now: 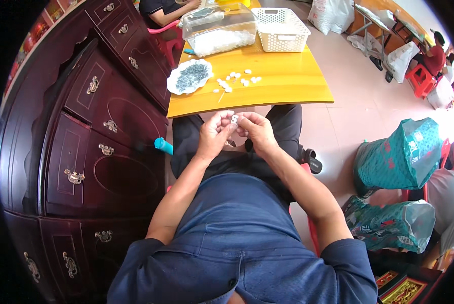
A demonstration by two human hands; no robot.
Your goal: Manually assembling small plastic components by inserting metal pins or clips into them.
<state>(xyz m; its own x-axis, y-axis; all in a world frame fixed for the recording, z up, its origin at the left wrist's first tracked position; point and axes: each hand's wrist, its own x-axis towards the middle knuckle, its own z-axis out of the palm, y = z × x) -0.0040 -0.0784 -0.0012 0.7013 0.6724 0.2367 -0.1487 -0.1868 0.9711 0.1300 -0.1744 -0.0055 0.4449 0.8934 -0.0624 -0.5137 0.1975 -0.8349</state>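
Above my lap, just short of the table's near edge, my left hand (215, 133) and my right hand (259, 133) meet with fingertips closed. Between them is a small white plastic piece (234, 119) with dark spots that look like holes; both hands pinch it. Fingers cover part of it. On the table ahead lie several similar small white pieces (228, 89), loosely scattered. To their left, a white scalloped plate (175, 89) holds a heap of small dark grey bits (192, 76), too fine to name.
The yellow wooden table (287, 76) carries a clear plastic box (219, 30) of white pieces and a white perforated basket (283, 43). Dark red cabinets (130, 162) stand close on my left. Teal bags (399, 154) sit at right. Other people sit farther off.
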